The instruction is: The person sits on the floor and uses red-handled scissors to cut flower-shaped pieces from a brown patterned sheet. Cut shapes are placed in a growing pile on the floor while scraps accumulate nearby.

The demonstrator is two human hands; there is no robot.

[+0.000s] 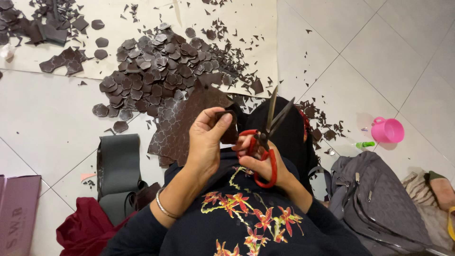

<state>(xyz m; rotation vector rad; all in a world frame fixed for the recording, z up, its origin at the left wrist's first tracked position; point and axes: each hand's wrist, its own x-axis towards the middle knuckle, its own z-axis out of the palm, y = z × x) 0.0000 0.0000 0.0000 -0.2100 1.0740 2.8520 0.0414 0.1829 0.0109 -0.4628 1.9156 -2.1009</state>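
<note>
The person's left hand (206, 142) pinches a small dark brown leather-like cut piece (228, 124) between thumb and fingertips, held up in front of the chest, just left of the blades. The right hand (263, 163) has its fingers threaded through the loops of red-handled metal scissors (265, 142), curled closed around the handles, with the blades parted and pointing up and away. The piece sits close to the open blades, and the left thumb is near the cutting line, so a nick looks like the main risk if the blades close while the thumb stays that close. The piece is small, so it could slip or twist out of the pinch mid-cut and give a ragged edge. The embossed brown sheet (182, 125) draped over the lap could slide off or catch the lower blade. On the tiled floor (47, 123) a heap of brown scalloped cutouts (156, 71) and scraps lies partly on a cream sheet (142, 14). A pink plastic cup (387, 130) sits well apart to the right, and a grey quilted bag (374, 204) rests beside the right arm.
</note>
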